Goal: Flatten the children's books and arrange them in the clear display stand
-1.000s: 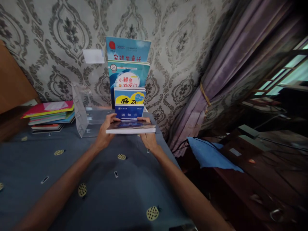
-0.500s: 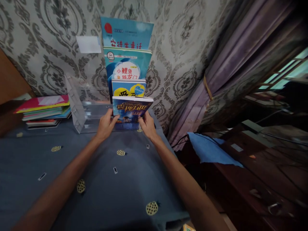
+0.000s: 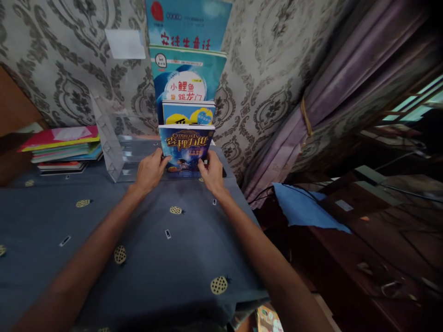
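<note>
A dark blue book (image 3: 186, 147) with gold lettering stands nearly upright between my hands. My left hand (image 3: 151, 169) grips its left edge, thumb on the cover. On its right edge, my right hand (image 3: 212, 171) holds it the same way. Close behind rises a blue and yellow book (image 3: 188, 113), its lower part hidden by the front one. Farther back and taller are a teal book (image 3: 188, 64) with a white circle and a light blue book (image 3: 188, 23) with red lettering. The clear plastic rack (image 3: 107, 140) extends to the left of the books.
A pile of books and folders (image 3: 65, 145) lies left of the rack on the blue tablecloth (image 3: 145, 276). Patterned wallpaper (image 3: 266, 60) backs the table. A tied purple curtain (image 3: 290, 138) hangs at right, beside a dark desk (image 3: 332, 263) with a blue cloth (image 3: 308, 212) and cables.
The view has tilted down a little, so the table and books sit differently in it. The dark blue book has shifted slightly left relative to the books behind; both hands still hold it.
</note>
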Available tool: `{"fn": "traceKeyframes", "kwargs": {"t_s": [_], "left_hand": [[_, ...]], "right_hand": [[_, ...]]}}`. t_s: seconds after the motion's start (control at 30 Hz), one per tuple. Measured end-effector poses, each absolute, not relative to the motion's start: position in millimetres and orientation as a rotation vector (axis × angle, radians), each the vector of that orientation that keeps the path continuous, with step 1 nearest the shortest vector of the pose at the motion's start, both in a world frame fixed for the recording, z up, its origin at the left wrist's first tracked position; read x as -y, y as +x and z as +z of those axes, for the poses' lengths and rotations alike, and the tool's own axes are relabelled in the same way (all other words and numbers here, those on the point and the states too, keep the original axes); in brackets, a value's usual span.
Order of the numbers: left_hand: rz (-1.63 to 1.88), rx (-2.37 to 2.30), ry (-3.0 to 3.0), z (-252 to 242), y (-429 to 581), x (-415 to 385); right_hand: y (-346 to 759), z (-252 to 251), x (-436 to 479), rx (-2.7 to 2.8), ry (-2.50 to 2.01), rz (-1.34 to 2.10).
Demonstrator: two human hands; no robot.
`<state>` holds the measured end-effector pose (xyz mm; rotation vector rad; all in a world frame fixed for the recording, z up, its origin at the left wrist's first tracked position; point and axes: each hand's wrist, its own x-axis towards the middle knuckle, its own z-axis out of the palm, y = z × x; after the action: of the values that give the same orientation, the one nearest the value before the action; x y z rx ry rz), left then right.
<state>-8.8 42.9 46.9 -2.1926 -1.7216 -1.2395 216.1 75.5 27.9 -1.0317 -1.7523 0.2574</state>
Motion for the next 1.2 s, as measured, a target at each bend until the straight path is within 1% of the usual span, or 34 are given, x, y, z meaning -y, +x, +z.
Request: {"fn": "traceKeyframes", "kwargs": {"t_s": [0.17, 0.4, 0.53, 0.8, 0.97, 1.2], "left_hand": [[-1.010, 1.831, -2.100, 45.1, -0.5, -40.9], [-0.435, 2.102, -2.002, 63.0, 19.0, -24.8], [-0.247, 2.103, -2.018, 65.7, 25.1, -20.8], [-0.227, 2.118, -2.049, 64.6, 27.7, -20.6], [-0.281, 2.124, -2.031, 70.2, 27.8, -19.4], [-0.379, 2.164, -2.070, 77.4, 28.2, -22.7]], "right_hand": [[215.6, 21.5, -76.5, 1.721, -1.111, 0.256], [215.3, 12.0, -77.7, 1.691, -1.110, 0.231], [216.7, 8.6, -77.3, 1.664, -1.089, 0.214], [212.7, 11.4, -73.7, 1.573, -1.077, 0.203], [210.2, 17.0, -75.0, 1.576, -1.075, 0.134], [207.5, 18.2, -77.9, 1.591, -1.112, 0.132]]}}
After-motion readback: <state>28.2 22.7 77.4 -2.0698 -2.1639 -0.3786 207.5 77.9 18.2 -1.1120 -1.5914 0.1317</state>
